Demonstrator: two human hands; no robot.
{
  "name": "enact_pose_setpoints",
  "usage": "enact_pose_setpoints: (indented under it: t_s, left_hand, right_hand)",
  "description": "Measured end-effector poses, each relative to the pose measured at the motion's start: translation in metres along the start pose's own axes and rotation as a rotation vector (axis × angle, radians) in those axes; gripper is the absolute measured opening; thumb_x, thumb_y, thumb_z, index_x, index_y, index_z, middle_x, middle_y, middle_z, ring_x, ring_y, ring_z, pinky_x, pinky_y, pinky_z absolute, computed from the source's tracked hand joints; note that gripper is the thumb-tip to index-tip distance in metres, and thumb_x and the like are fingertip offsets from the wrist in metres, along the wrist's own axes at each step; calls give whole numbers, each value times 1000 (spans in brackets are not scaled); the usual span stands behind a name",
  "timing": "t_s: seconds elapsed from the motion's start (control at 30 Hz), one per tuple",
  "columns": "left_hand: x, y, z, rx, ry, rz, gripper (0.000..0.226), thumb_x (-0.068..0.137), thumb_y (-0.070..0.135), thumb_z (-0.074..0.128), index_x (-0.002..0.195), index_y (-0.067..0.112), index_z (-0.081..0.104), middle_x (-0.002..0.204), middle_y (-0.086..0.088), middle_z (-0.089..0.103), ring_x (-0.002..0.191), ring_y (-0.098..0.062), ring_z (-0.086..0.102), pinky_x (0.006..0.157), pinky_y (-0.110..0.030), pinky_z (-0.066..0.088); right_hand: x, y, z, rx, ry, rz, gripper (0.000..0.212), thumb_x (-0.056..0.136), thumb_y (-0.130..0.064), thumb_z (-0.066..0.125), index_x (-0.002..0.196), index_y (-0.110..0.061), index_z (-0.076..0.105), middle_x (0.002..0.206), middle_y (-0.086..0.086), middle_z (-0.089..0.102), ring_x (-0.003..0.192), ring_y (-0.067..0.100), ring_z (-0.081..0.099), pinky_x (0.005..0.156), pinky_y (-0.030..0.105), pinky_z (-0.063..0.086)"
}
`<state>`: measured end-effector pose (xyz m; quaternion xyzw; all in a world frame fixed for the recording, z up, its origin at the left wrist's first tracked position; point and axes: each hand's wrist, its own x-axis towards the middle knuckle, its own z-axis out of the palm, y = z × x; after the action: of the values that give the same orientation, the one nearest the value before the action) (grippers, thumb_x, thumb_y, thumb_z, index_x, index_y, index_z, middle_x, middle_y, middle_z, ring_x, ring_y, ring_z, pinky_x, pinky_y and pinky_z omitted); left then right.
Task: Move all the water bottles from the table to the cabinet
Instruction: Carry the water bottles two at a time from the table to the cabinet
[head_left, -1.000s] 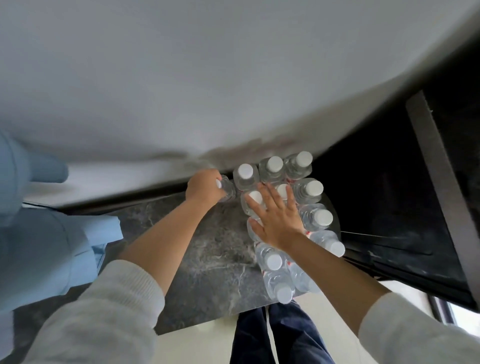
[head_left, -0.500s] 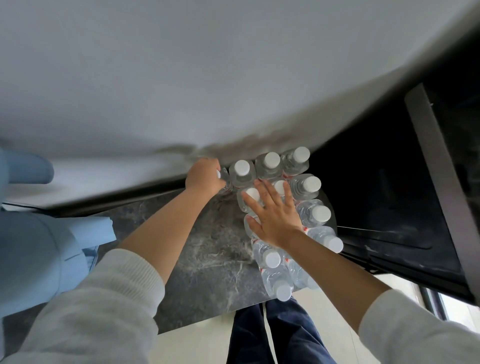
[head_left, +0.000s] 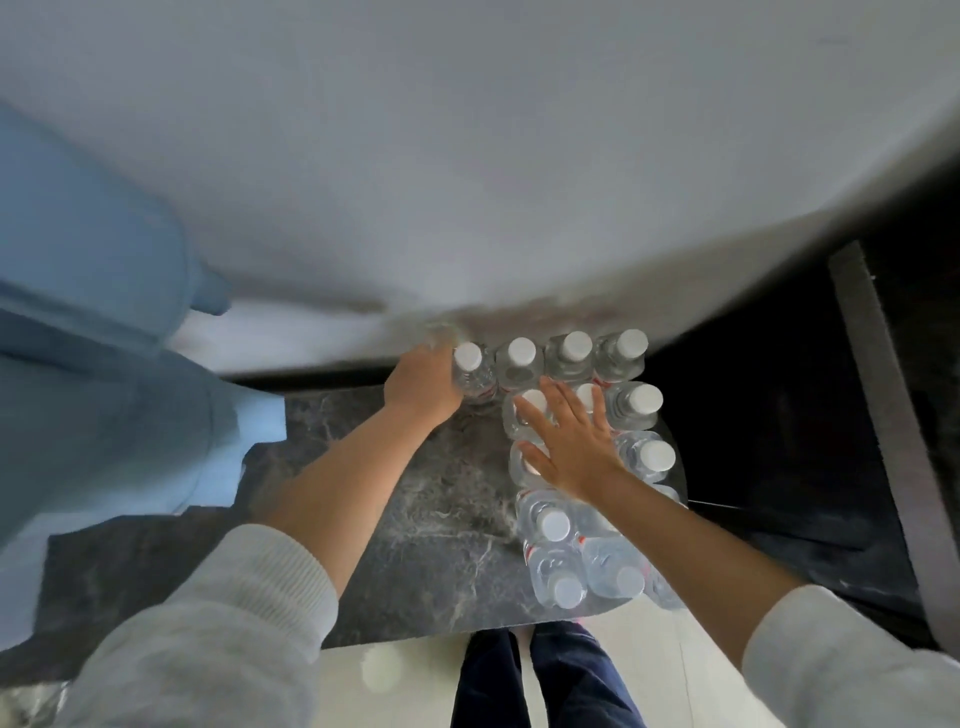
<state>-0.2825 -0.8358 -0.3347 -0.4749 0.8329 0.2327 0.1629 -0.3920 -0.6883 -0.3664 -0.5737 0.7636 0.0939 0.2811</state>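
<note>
- Change since the earlier pictures: the end bottle (head_left: 470, 371) is now being shown with its white cap uncovered beside the left hand (head_left: 423, 384); a second ago that cap was being hidden behind the knuckles. The right hand (head_left: 569, 447) is being kept flat on the caps, as before.
- Left hand: its fingers are being curled round the side of the end bottle, which is being held upright at the left end of the back row, close against the white wall (head_left: 467, 156).
- Right hand: the fingers are being held straight and spread, and the palm is being pressed down on the caps in the middle of the group; nothing is being grasped.
- Water bottles (head_left: 550, 525): clear, white-capped, with red on the labels; all are being kept upright and packed touching one another on the right part of the dark marble surface (head_left: 415, 519). Four are being lined along the wall, and the rest are being ranged in a column running toward the near edge.
- Whether this marble surface is the table or the cabinet cannot be told.
- Sleeves (head_left: 218, 623): both forearms are being left bare, with grey cuffs pushed up.
- Blue object (head_left: 104, 389): a large pale-blue form is being seen at the left, blurred.
- Dark recess (head_left: 769, 415): a black area is being seen to the right of the bottles.
- Legs (head_left: 545, 680): dark trousers are being seen over a pale floor below the near edge.
</note>
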Motion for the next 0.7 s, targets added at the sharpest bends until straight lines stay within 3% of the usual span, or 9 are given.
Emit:
enact_pose_setpoints:
  t_s: [0.07, 0.2, 0.27, 0.33, 0.4, 0.53, 0.7]
  left_hand:
    - [-20, -11, -2, -14, 10, -71, 40, 92, 15, 52, 130, 8, 46, 129, -14, 52, 120, -30, 50, 90, -39, 49]
    - [-70, -35, 0, -39, 38, -191, 38, 94, 17, 48, 131, 7, 47, 132, -14, 49, 122, -29, 49, 93, -39, 48]
    - [-102, -53, 0, -41, 61, -257, 38, 94, 18, 47, 131, 7, 49, 133, -13, 50, 124, -29, 48, 97, -38, 45]
    - [-138, -73, 3, -31, 78, -344, 36, 94, 20, 45, 128, 9, 51, 131, -10, 51, 124, -27, 48, 96, -36, 45]
    - [-172, -93, 5, -42, 113, -425, 34, 94, 20, 45, 125, 9, 55, 127, -10, 55, 120, -27, 50, 95, -36, 47]
    - [-256, -142, 8, -115, 190, -636, 32, 95, 22, 44, 120, 9, 58, 124, -10, 58, 120, -26, 51, 97, -35, 47]
    - [-368, -206, 17, -176, 281, -920, 33, 94, 24, 45, 123, 15, 58, 130, -8, 55, 125, -26, 48, 103, -35, 41]
  right_hand:
    - [-4, -2, -8, 14, 6, -13, 71, 84, -58, 0, 149, -31, 8, 160, 7, -6, 148, 25, -9, 110, 45, -17]
    - [-8, -21, -34, 28, 79, -116, 84, 76, -53, -6, 147, -18, 22, 159, 12, 6, 148, 29, 0, 120, 46, 0]
    - [-9, -40, -53, 40, 116, -168, 64, 91, -42, 15, 144, -11, 30, 157, 15, 16, 147, 30, 8, 120, 43, 7]
    - [-13, -68, -66, 21, 200, -272, 50, 94, -29, 32, 133, -1, 46, 147, 23, 35, 141, 36, 27, 116, 45, 22]
    - [-14, -97, -71, -1, 273, -386, 47, 89, -24, 36, 115, 5, 61, 128, 27, 56, 125, 42, 49, 105, 47, 39]
    - [-36, -186, -74, -105, 198, -605, 40, 95, -15, 40, 133, -5, 47, 139, 13, 49, 133, 30, 39, 109, 37, 32]
    - [-76, -308, -56, -244, 130, -877, 42, 95, -15, 38, 135, -10, 46, 139, 10, 51, 129, 27, 45, 104, 35, 41]
